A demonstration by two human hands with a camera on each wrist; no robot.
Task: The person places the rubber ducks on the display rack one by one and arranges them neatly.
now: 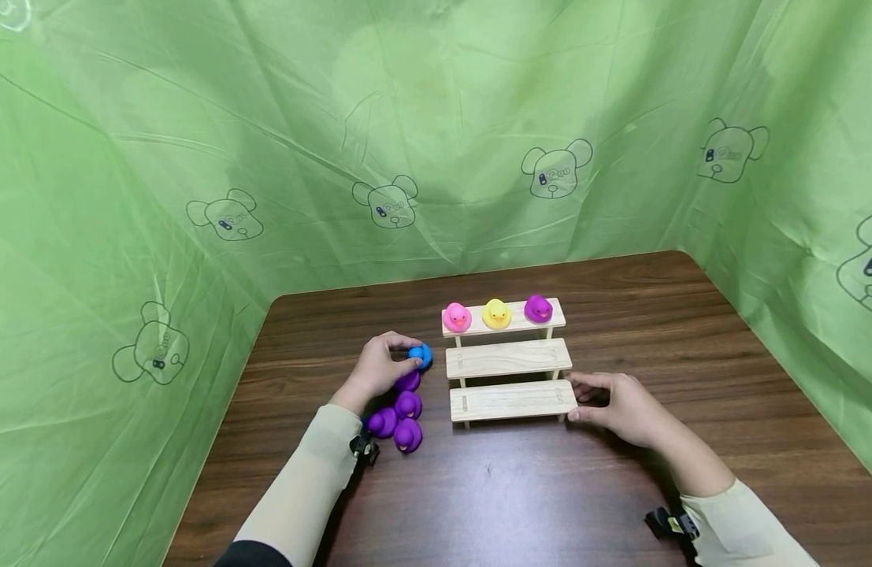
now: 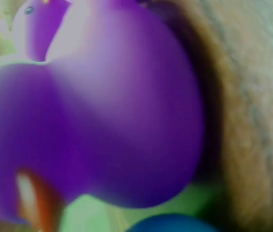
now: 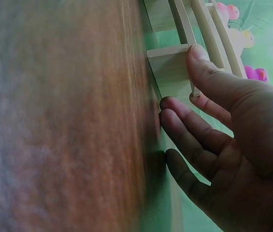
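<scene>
My left hand (image 1: 380,368) pinches a blue rubber duck (image 1: 424,356) between thumb and fingers, just left of a three-step wooden stand (image 1: 510,359). In the left wrist view only a sliver of the blue duck (image 2: 173,224) shows. Several purple rubber ducks (image 1: 409,405) sit on the table below that hand; one purple duck (image 2: 127,111) fills much of the left wrist view. My right hand (image 1: 623,409) holds the right end of the stand's lowest step, with the thumb (image 3: 206,67) on one edge and the index finger by the other.
On the top step stand a pink duck (image 1: 457,317), a yellow duck (image 1: 496,314) and a purple duck (image 1: 538,309). The brown wooden table (image 1: 492,496) is bordered by a green curtain (image 1: 464,142) at the back and sides.
</scene>
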